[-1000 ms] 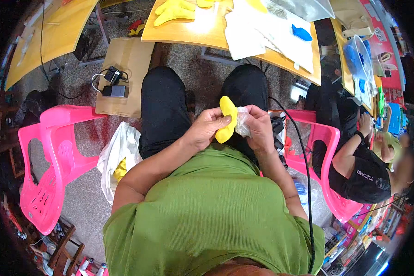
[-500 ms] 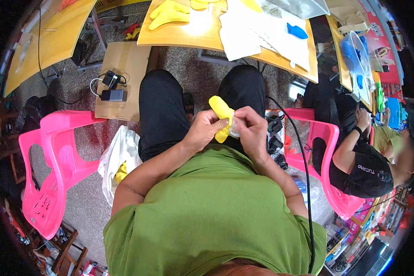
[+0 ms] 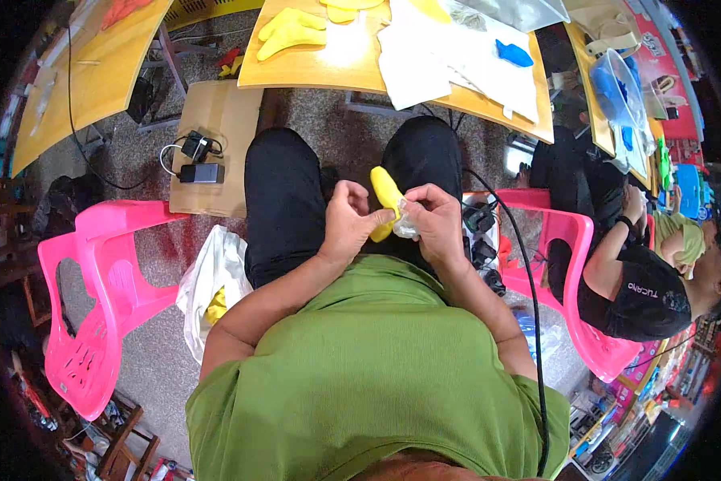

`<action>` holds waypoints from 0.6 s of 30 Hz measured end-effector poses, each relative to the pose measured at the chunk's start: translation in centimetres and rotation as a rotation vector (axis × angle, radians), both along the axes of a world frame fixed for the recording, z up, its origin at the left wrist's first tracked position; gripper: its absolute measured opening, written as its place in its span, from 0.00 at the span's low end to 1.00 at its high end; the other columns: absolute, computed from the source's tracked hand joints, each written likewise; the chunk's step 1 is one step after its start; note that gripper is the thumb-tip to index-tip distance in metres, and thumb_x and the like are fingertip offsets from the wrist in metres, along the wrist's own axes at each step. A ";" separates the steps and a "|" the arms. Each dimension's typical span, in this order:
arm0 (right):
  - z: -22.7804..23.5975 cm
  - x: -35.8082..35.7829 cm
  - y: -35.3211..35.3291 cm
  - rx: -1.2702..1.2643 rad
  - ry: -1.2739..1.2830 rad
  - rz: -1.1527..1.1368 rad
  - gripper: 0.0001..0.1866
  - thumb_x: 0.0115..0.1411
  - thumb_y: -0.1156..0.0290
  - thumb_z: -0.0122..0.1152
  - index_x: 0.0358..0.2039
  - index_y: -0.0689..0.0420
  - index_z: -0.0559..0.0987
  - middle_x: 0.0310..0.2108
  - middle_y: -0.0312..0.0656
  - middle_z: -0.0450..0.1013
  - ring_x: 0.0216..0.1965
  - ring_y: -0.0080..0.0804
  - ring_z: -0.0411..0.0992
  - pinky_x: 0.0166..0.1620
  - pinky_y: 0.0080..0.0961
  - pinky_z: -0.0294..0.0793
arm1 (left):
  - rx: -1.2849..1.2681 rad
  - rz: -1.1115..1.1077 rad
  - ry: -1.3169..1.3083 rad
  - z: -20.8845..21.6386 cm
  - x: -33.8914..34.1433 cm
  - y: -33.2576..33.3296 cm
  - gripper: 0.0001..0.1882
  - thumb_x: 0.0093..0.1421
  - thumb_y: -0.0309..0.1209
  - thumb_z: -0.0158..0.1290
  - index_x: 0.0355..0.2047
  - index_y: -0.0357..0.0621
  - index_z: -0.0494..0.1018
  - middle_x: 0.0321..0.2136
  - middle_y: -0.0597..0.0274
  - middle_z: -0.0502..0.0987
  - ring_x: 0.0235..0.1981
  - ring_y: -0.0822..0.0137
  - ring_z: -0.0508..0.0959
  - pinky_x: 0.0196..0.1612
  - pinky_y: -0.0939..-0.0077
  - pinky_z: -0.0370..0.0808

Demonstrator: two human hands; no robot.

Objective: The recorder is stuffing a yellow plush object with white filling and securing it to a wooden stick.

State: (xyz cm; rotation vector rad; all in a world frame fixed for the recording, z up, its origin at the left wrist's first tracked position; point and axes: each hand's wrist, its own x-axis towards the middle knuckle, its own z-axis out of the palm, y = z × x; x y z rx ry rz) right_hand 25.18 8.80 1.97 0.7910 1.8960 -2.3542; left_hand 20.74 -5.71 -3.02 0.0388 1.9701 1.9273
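Note:
Above my lap, both my hands are at a small, plump yellow piece [image 3: 386, 186], long and rounded, seemingly of soft fabric. My left hand [image 3: 346, 225] has its thumb pressed on the piece's near part, its index finger curled and lifted away; the lower fingers are partly hidden. With thumb and fingers together, my right hand [image 3: 438, 224] pinches the piece's right side and a whitish, see-through wad [image 3: 406, 228] there. Whether the wad is plastic or stuffing, I cannot tell.
Ahead, a wooden table [image 3: 304, 76] bears flat yellow shapes [image 3: 292, 34], white sheets [image 3: 413, 68] and a blue piece [image 3: 514, 53]. Pink chairs [image 3: 108, 272] flank me. A white bag [image 3: 200, 297] with yellow pieces and cardboard [image 3: 224, 104] with adapters lie left. A seated person [image 3: 641, 280] is right.
My left index finger has lifted off the yellow piece, leaving the thumb on it. My right hand has shifted slightly, and the piece stands more upright. The view has moved a little.

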 end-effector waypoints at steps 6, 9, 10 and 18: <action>-1.9 -0.3 -0.8 0.165 0.187 -0.104 0.04 0.50 0.78 0.62 0.23 0.62 0.76 0.21 0.33 0.71 0.22 0.15 0.66 0.25 0.15 0.66 | 0.122 -0.097 0.230 2.0 0.2 0.5 0.09 0.52 0.25 0.58 0.27 0.39 0.68 0.21 0.69 0.69 0.22 0.79 0.67 0.25 0.83 0.66; -1.2 -0.5 -0.6 0.179 0.167 -0.096 0.04 0.50 0.79 0.63 0.23 0.62 0.76 0.22 0.34 0.71 0.22 0.16 0.67 0.26 0.15 0.67 | 0.192 -0.162 0.138 2.5 0.2 0.4 0.04 0.55 0.23 0.54 0.29 0.38 0.69 0.22 0.68 0.70 0.24 0.79 0.68 0.27 0.83 0.67; -1.1 -0.5 -0.7 0.179 0.166 -0.097 0.04 0.50 0.79 0.63 0.23 0.62 0.76 0.22 0.34 0.71 0.22 0.16 0.67 0.26 0.15 0.67 | 0.192 -0.163 0.137 2.1 0.2 0.3 0.04 0.55 0.23 0.54 0.29 0.38 0.69 0.22 0.68 0.70 0.24 0.79 0.68 0.27 0.83 0.67; -0.8 0.0 -0.6 -0.245 -0.002 -0.242 0.03 0.52 0.79 0.60 0.24 0.62 0.75 0.22 0.37 0.72 0.21 0.21 0.69 0.26 0.18 0.70 | 0.454 -0.336 -0.250 2.4 -0.3 -0.4 0.04 0.57 0.23 0.51 0.30 0.40 0.66 0.25 0.72 0.67 0.26 0.80 0.67 0.30 0.84 0.66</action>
